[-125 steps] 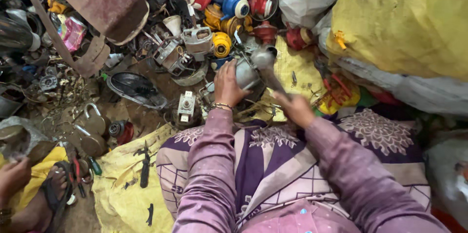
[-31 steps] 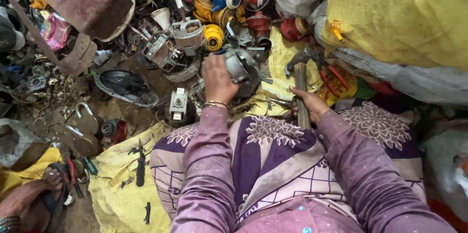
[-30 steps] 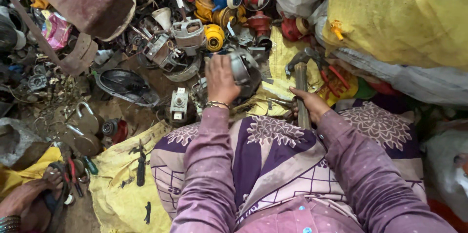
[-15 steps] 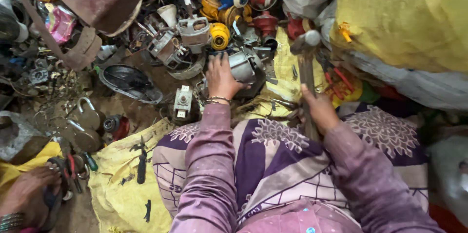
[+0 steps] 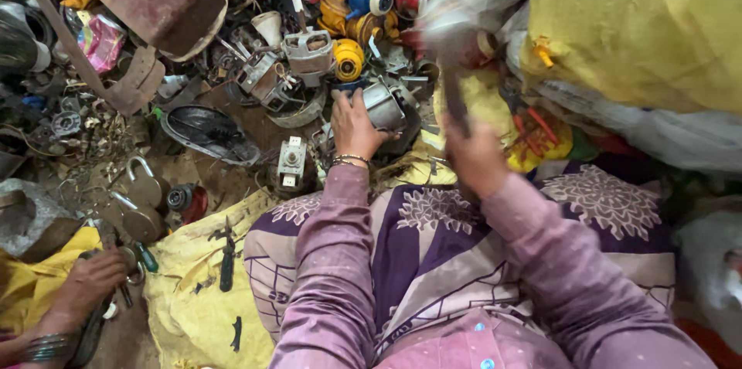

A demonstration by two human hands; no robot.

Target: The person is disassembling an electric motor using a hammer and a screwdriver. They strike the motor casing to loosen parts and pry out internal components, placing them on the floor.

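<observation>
On the floor, at the near edge of the scrap pile, my left hand (image 5: pixel 354 123) clamps down on a grey metal motor housing (image 5: pixel 384 105), fingers wrapped over its top. My right hand (image 5: pixel 473 159) is closed around the handle of a hammer (image 5: pixel 452 68), whose head is blurred above the housing. I judge the housing heavy, rigid and likely greasy, with sharp cast edges; holding its rounded body from above, clear of the struck face, seems safest. Another person's hand (image 5: pixel 86 285) rests at the lower left beside pliers (image 5: pixel 141 255).
</observation>
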